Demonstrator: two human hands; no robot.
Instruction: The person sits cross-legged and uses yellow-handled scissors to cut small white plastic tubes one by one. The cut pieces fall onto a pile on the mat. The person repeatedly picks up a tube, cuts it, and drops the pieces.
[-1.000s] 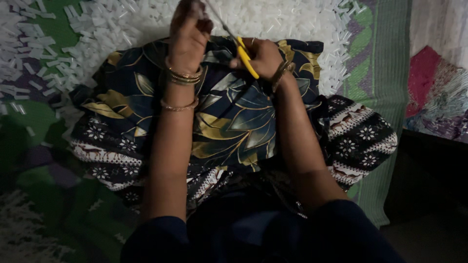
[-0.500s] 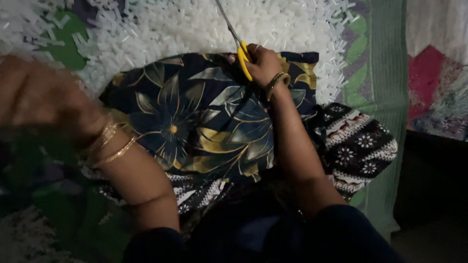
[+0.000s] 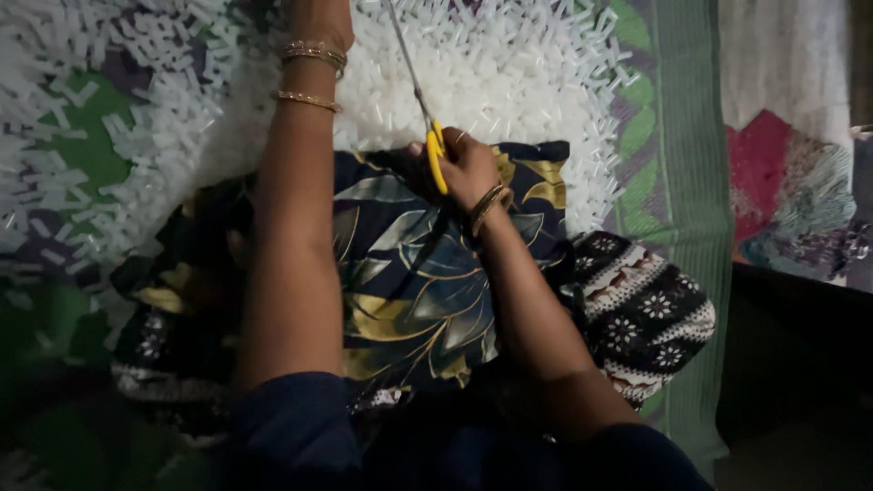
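your right hand (image 3: 468, 168) grips the yellow scissors (image 3: 435, 150), blades aimed up over the white tube pieces (image 3: 509, 82). left hand runs past the top edge, can't tell its grip. floral cloth (image 3: 409, 273) covers your lap.

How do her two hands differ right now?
The right hand is fully in view, gripping yellow-handled scissors over the floral cloth. The left hand reaches further forward over the white pieces and is mostly cut off by the frame's top edge, so what it holds cannot be told. The left wrist carries several bangles, the right seemingly fewer. Both arms are bare and stretch forward.
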